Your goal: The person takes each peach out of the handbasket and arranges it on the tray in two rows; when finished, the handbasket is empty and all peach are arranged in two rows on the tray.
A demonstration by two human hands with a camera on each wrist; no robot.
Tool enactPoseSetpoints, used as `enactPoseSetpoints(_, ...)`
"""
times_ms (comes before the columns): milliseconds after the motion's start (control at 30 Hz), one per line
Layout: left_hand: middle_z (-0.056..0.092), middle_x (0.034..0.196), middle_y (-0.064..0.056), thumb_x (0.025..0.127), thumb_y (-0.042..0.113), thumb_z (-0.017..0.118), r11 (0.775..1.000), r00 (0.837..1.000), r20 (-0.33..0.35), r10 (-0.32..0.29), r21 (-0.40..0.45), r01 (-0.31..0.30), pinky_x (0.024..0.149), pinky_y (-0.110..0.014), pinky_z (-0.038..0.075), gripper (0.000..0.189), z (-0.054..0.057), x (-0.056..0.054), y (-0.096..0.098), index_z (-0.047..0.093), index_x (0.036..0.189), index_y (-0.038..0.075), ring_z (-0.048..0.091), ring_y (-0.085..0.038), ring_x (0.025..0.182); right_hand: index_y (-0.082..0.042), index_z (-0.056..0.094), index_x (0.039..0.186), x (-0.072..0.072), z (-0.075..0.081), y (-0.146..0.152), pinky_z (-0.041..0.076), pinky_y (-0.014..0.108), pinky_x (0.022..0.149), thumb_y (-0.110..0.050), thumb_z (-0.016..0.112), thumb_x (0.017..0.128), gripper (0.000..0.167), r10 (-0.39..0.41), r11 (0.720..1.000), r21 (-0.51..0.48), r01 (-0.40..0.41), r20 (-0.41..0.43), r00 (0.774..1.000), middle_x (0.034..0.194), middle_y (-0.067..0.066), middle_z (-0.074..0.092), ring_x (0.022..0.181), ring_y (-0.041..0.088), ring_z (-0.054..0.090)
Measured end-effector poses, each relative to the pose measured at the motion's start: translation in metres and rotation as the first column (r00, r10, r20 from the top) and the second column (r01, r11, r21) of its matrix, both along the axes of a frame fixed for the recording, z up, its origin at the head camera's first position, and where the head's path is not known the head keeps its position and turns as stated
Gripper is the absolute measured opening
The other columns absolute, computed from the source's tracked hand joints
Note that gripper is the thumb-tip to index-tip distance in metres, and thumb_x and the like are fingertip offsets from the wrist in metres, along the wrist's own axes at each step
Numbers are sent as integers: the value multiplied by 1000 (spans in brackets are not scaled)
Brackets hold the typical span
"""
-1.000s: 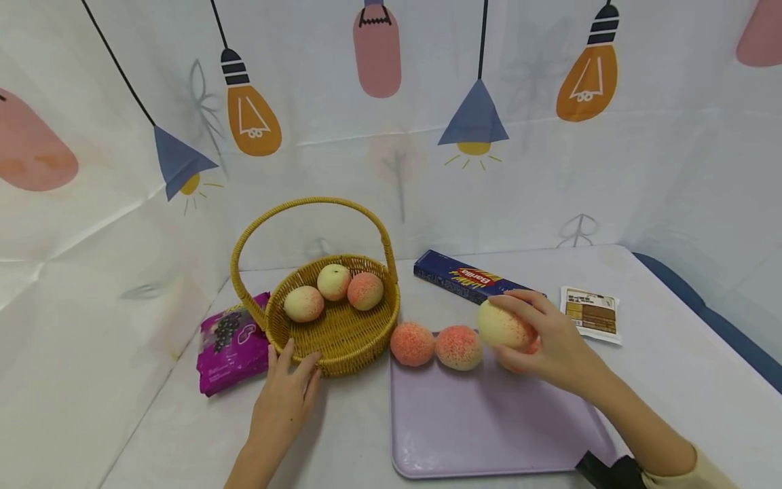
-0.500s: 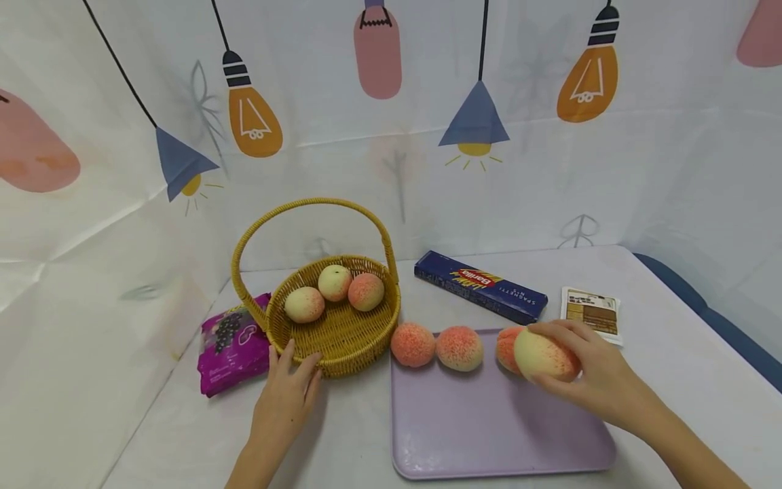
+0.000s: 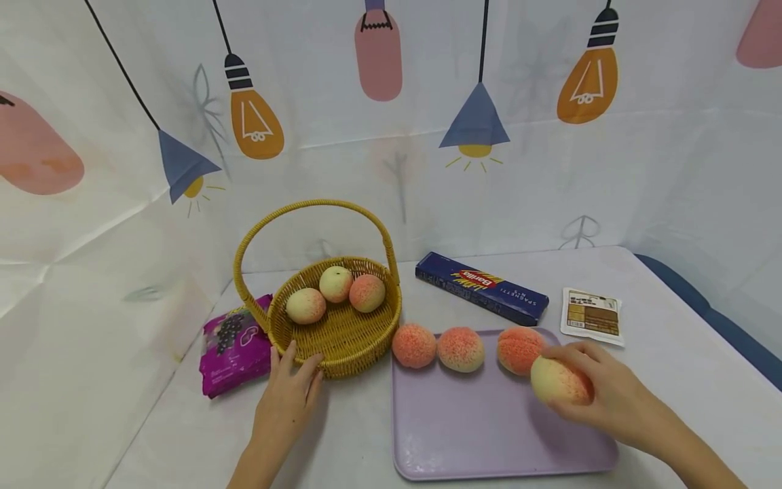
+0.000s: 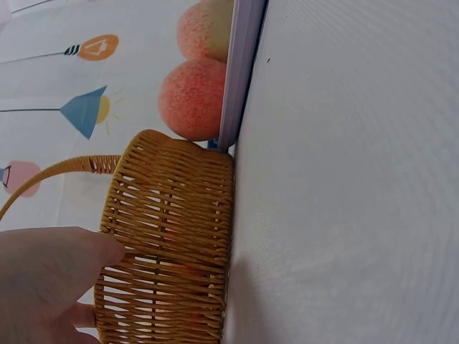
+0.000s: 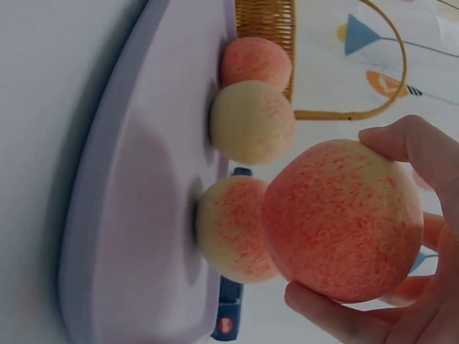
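My right hand holds a pale yellow and pink peach above the right part of a lilac tray; fingers and thumb curl round it in the right wrist view. Behind it, a redder peach sits on the tray. Two more peaches, one beside the other, lie along the tray's back left edge. My left hand holds the near rim of a wicker basket, thumb against its outer wall in the left wrist view. Inside the basket rest three peaches.
Left of the basket lies a purple packet with grapes printed on it. A blue spaghetti box lies behind the tray. Right of that is a small white and brown packet. A patterned cloth hangs at the back.
My right hand has carried its peach rightward and toward me, away from the spaghetti box, uncovering the red peach on the tray. The left hand has stayed at the basket rim.
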State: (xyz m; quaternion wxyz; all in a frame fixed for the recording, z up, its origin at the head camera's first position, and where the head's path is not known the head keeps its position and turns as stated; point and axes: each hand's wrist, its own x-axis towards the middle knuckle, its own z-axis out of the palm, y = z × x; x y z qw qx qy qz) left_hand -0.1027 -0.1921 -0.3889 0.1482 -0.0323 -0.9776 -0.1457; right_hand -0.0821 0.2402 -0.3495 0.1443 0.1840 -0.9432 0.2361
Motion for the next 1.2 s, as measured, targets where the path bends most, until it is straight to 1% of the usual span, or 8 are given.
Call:
enactPoseSetpoints(67, 33, 138, -28, 90, 23, 59, 1000, 1000, 2, 1, 0, -1, 87, -63, 36, 27, 0, 0, 0, 62, 116, 16, 17, -54, 127, -25, 61, 108, 0, -4, 3, 48, 31, 60, -33, 85, 59, 55, -5, 1000, 11, 4, 37, 999, 99, -1, 52, 77, 15, 51)
enactPoseSetpoints(200, 33, 138, -28, 90, 23, 59, 1000, 1000, 6, 2, -1, -2, 88, -63, 35, 27, 1, -1, 1, 62, 116, 16, 16, -54, 127, -21, 60, 110, 0, -10, 7, 49, 37, 62, -37, 82, 62, 55, -30, 1000, 11, 29, 187, 982, 103, 5, 51, 79, 18, 51)
enactPoseSetpoints(400, 33, 138, -28, 90, 23, 59, 1000, 1000, 8, 4, -4, -4, 88, -63, 35, 28, 1, -1, 1, 62, 116, 16, 17, -54, 128, -19, 60, 112, 0, -20, 9, 50, 40, 63, -38, 82, 62, 58, -69, 997, 38, 61, 241, 968, 105, 8, 51, 78, 19, 52)
enactPoseSetpoints(533, 33, 138, -28, 90, 23, 59, 1000, 1000, 7, 5, -2, -5, 87, -63, 36, 27, 1, -1, 0, 62, 116, 16, 16, -54, 128, -18, 59, 115, 0, -26, 9, 50, 41, 64, -41, 79, 65, 59, -88, 996, 54, 74, 314, 946, 108, 9, 50, 79, 20, 51)
enactPoseSetpoints(600, 33, 138, -28, 90, 23, 59, 1000, 1000, 5, 4, 0, -4, 87, -63, 36, 27, 0, -1, 0, 62, 116, 16, 15, -54, 128, -18, 59, 115, 0, -28, 8, 50, 40, 64, -43, 78, 66, 59, -91, 995, 64, 74, 326, 941, 109, 9, 49, 78, 20, 51)
enactPoseSetpoints(733, 34, 138, -28, 89, 23, 60, 1000, 1000, -2, 3, -1, -3, 86, -64, 36, 27, -1, 0, -1, 62, 116, 16, 16, -54, 127, -19, 59, 117, 1, -31, 7, 50, 42, 64, -46, 76, 67, 59, -94, 994, 89, 68, 324, 942, 113, 11, 49, 79, 20, 52)
enactPoseSetpoints(967, 35, 137, -29, 90, 23, 59, 1000, 1000, -6, 0, -2, 0, 84, -64, 37, 27, -3, 1, -1, 62, 115, 16, 17, -55, 127, -18, 54, 124, 2, -35, 8, 50, 51, 69, -48, 74, 70, 65, -53, 997, 71, 34, 280, 959, 117, 15, 49, 85, 24, 55)
enactPoseSetpoints(1200, 35, 137, -29, 90, 23, 59, 1000, 1000, -16, -4, -3, 4, 84, -64, 38, 27, -2, 0, -1, 62, 115, 16, 17, -54, 127, -12, 54, 124, 3, -38, 7, 51, 49, 70, -52, 75, 66, 73, 1, 997, 70, -16, 198, 980, 108, 9, 52, 86, 21, 54)
